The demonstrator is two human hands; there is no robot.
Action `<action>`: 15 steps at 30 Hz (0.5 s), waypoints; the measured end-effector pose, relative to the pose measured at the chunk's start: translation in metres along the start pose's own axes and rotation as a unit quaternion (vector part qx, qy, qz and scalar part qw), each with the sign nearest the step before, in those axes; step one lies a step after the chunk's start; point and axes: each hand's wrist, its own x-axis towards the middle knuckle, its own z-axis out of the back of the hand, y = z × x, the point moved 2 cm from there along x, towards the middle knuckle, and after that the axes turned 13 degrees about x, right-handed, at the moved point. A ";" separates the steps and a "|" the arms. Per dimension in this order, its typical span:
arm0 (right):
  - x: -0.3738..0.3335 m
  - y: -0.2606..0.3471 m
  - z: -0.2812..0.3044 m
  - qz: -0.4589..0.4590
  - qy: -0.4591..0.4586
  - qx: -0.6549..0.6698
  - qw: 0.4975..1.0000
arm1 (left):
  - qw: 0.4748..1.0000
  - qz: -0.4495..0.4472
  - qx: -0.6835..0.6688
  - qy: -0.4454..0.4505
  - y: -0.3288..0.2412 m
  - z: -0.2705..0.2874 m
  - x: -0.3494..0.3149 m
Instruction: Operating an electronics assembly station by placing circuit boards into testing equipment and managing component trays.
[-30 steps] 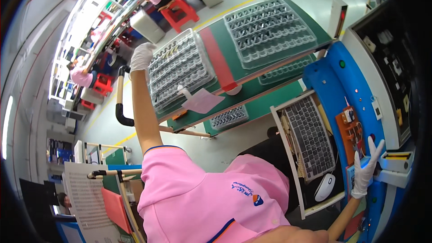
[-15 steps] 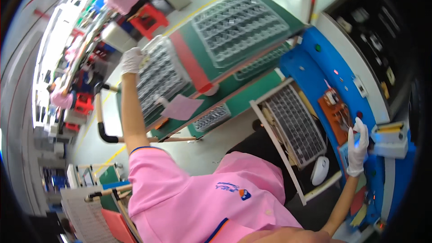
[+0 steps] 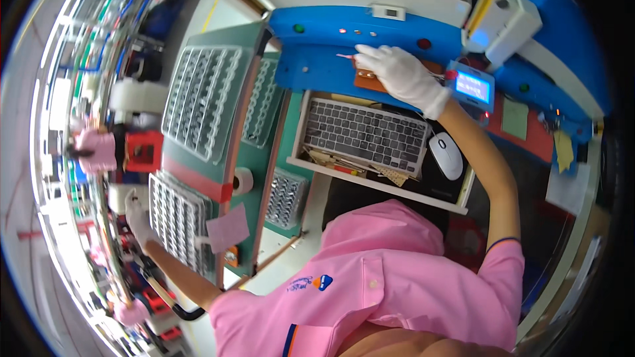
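Observation:
My right hand (image 3: 405, 78), in a white glove, is stretched over an orange-brown fixture (image 3: 365, 80) on the blue bench. Its fingers point left and look extended, covering much of the fixture. A thin pink tip (image 3: 344, 56) sticks out just beyond the fingertips. Far to the left, my white-gloved left hand (image 3: 137, 219) is beside the outer edge of a stack of clear moulded trays (image 3: 177, 221). Its fingers look slightly parted, and I see nothing held in them. A pink slip of paper (image 3: 228, 228) hangs on the other side of that stack.
An open drawer holds a keyboard (image 3: 367, 133) and a white mouse (image 3: 445, 156) in front of me. Another clear tray stack (image 3: 202, 99) lies on the green shelf, near a tape roll (image 3: 243, 180). A small lit screen (image 3: 472, 86) stands right of the fixture.
The view has swung toward the blue bench. My right hand has moved from beside the fixture to over it, its fingers extending. My left hand has shifted off the tray stack to its outer edge.

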 end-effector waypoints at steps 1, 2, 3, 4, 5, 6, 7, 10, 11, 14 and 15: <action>0.001 -0.005 -0.009 -0.006 0.015 -0.015 1.000 | 0.992 -0.027 -0.121 0.011 -0.040 0.009 -0.026; 0.004 -0.009 -0.017 0.006 0.004 -0.011 1.000 | 0.981 -0.162 -0.104 -0.028 -0.089 0.014 -0.044; 0.003 -0.012 -0.021 0.009 -0.002 -0.006 1.000 | 0.980 -0.084 -0.179 -0.014 -0.128 0.015 -0.062; 0.002 -0.014 -0.024 0.005 0.005 0.006 1.000 | 0.975 -0.056 -0.216 -0.011 -0.165 0.009 -0.082; 0.001 -0.016 -0.026 0.001 0.021 -0.009 1.000 | 0.964 -0.105 -0.244 -0.001 -0.200 0.001 -0.102; 0.000 -0.016 -0.025 -0.004 0.023 -0.012 1.000 | 0.983 -0.166 -0.080 -0.016 -0.233 -0.009 -0.116; 0.000 -0.015 -0.022 0.006 0.001 -0.023 1.000 | 0.969 -0.235 -0.070 0.009 -0.264 -0.029 -0.128; -0.002 -0.006 -0.005 0.009 -0.038 -0.027 0.999 | 0.877 -0.440 -0.172 0.092 -0.343 -0.095 -0.171; -0.005 -0.002 0.004 -0.001 -0.053 -0.019 0.998 | 0.872 -0.153 -0.402 0.234 -0.364 -0.136 -0.183; -0.009 0.013 0.033 0.037 -0.165 0.000 0.986 | 0.842 -0.269 -0.403 0.238 -0.440 -0.213 -0.194; -0.014 0.017 0.043 0.006 -0.156 -0.010 0.988 | 0.829 -0.329 -0.402 0.206 -0.458 -0.232 -0.193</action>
